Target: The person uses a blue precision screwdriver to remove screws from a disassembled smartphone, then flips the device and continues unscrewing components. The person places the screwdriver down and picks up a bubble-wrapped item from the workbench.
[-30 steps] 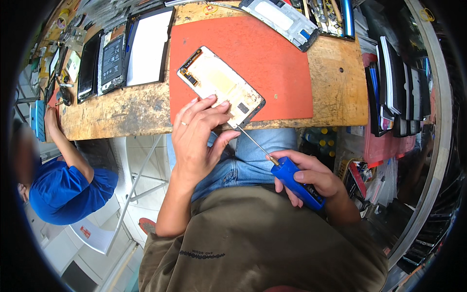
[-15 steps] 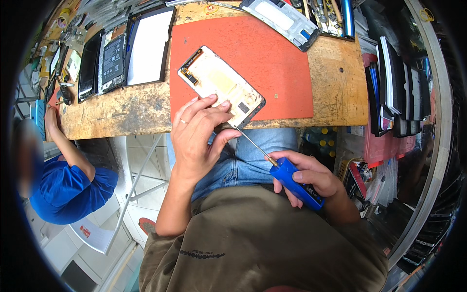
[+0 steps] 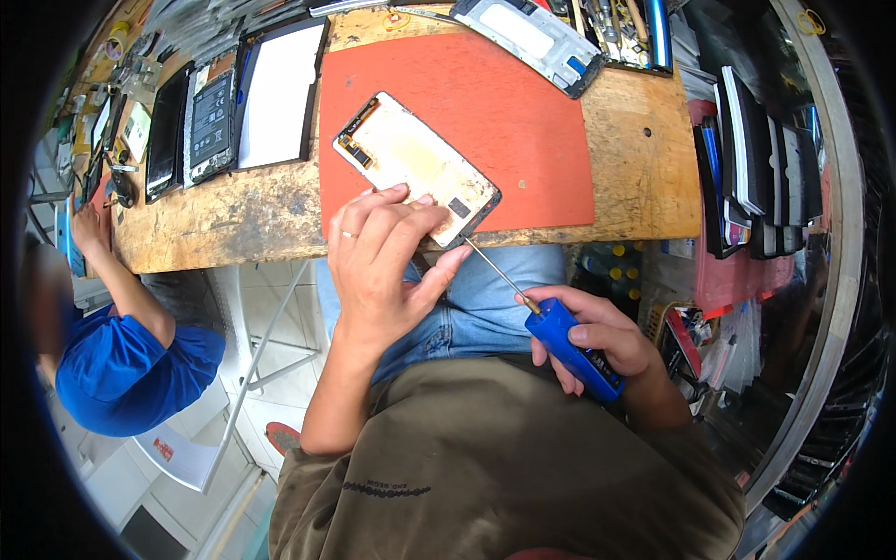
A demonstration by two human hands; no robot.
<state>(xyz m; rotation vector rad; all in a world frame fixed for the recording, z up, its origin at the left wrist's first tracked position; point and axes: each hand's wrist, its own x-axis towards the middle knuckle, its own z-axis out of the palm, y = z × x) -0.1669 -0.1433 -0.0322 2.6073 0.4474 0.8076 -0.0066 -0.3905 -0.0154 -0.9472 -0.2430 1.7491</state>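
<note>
A phone screen panel (image 3: 411, 154), pale on its upturned back, lies tilted across the near part of a red-orange work mat (image 3: 546, 149). Brown residue marks its lower edge, and a ribbon cable shows at the far left end. My left hand (image 3: 378, 247) grips the panel, fingers laid over the back and thumb by the near edge; the underside is hidden. In my right hand (image 3: 616, 341) is a blue cylindrical handheld tool (image 3: 558, 327) with a thin metal shaft. The tip of the shaft meets the panel's near right edge, beside my left thumb.
A grey phone frame (image 3: 532, 42) lies at the mat's far right edge. Left of the mat are a white-lined tray (image 3: 280, 93) and an opened phone with its battery (image 3: 213, 117). A person in a blue shirt (image 3: 140, 373) sits at the left. Dark cases (image 3: 747, 159) stand at the right.
The tool's tip has shifted slightly right along the panel's near edge. My left thumb has moved a little rightward and up. The whole view has drifted slightly.
</note>
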